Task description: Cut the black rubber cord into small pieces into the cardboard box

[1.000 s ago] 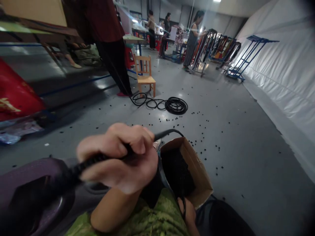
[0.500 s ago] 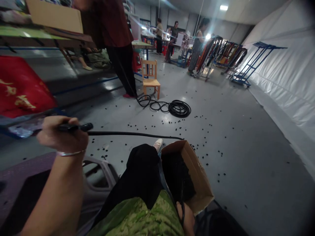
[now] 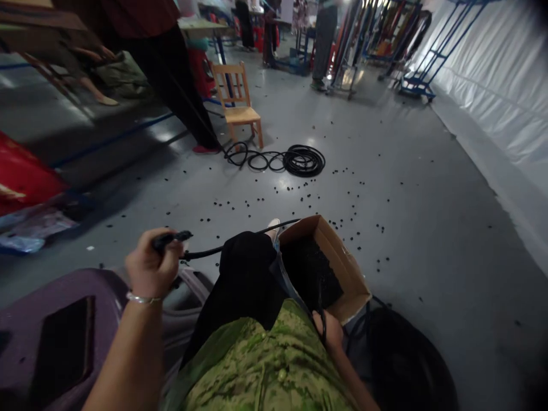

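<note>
L. hand (image 3: 149,265): fingers clenched round blk. handle (image 3: 163,242), nr. purple chair (image 3: 105,297) edge. R. hand (image 3: 331,333): fingers grasping blk. cord (image 3: 323,325) at carton (image 3: 338,262) rim; floor (image 3: 432,234) extends widely beyond.

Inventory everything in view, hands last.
Cardboard box: one, brown, lower centre
Cord: one, black, left of box
Dark piece: one, black, in left hand
Strand: one, black, at right hand
Coil: one, black, ahead
Bits: many, black, on floor
Chair: one, tan, beyond coil
Seat: one, purple, lower left
Flat device: one, dark, on seat
Unclear item: one, red, left edge
Cart: one, blue, upper right
Racks: unclear count, mixed, top
Sheeting: one, white, right
Co-workers: several, mixed clothing, top
Rounded shape: one, black, lower right
Garment: one, green, bottom
Left hand: one, bare, left
Right hand: one, bare, beside box
</note>
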{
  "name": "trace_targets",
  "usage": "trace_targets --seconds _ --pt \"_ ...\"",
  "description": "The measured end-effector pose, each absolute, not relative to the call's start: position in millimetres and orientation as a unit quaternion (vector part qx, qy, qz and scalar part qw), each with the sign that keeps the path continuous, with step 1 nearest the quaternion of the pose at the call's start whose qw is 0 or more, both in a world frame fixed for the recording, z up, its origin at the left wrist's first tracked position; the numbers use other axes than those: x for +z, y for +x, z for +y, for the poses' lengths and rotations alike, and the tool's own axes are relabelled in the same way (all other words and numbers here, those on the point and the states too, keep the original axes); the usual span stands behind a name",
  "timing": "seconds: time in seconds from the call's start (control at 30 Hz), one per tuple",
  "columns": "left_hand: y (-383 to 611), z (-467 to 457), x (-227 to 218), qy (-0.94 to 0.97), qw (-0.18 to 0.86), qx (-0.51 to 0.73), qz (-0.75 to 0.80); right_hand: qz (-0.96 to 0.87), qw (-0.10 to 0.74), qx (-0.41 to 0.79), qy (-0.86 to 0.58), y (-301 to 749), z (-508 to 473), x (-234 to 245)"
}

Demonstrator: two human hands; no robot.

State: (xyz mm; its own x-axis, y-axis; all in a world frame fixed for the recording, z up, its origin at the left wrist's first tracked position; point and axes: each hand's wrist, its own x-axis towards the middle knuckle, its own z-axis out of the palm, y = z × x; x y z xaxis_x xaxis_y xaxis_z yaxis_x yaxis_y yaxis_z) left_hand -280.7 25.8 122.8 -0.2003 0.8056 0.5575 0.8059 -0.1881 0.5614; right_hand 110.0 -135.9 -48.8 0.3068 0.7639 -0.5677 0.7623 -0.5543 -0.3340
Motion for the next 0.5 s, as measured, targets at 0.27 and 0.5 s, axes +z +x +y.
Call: trace_targets --seconds 0.27,0.5 --pt "-246.4 -9.5 111.6 -0.789 -0.119 -0.132 -0.588 -0.469 -0.032 0.338 -0.815 105.8 -134.8 -44.8" --pt "-154.8 -41.1 125.4 -0.898 -0.275 0.04 -0.341 -0.476 -0.038 0.332 -0.814 103.9 -133.5 -38.4"
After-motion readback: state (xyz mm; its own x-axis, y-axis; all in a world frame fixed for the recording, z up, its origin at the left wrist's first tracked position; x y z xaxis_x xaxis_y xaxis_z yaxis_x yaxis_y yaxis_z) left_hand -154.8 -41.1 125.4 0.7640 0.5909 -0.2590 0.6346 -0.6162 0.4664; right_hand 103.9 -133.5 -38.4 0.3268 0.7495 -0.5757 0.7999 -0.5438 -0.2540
